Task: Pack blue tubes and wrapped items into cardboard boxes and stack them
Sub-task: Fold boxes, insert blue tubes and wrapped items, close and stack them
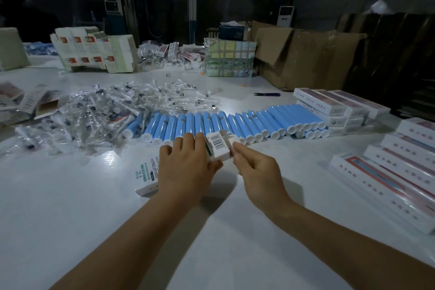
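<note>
Holding: my left hand (186, 160) grips the small white box (217, 147) at its barcode end, fingers curled over it.
Right hand (254, 167): pinches the end flap of this box, fingers bent.
Blue tubes (226, 122): one long row on the tabletop (70, 195), just behind the box.
Wrapped items (101, 110): loose heap, far left.
Packed boxes (386, 167): stacked at right.

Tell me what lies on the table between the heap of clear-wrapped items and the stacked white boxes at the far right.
In the head view, a row of blue tubes with white caps spans that stretch, side by side.
</note>
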